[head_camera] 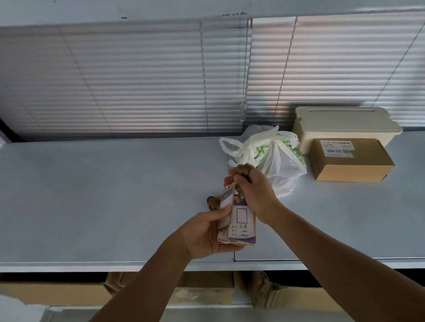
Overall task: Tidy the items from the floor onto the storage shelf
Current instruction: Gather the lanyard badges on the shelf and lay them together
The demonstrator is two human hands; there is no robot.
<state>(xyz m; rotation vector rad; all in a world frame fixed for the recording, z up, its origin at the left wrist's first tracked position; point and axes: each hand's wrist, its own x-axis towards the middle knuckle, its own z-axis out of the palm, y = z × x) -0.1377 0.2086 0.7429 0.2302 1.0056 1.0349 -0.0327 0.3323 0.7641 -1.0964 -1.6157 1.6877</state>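
A small flat product box, pale pink and purple with a hang tab, is held over the front part of the grey storage shelf. My left hand grips its lower half from the left and underneath. My right hand pinches its top end by the tab. Just behind my right hand a white plastic bag with green print lies on the shelf.
A brown cardboard box with a white label rests on the shelf at the right, a beige lidded plastic bin behind it. Closed blinds back the shelf. Cardboard boxes fill the shelf level below.
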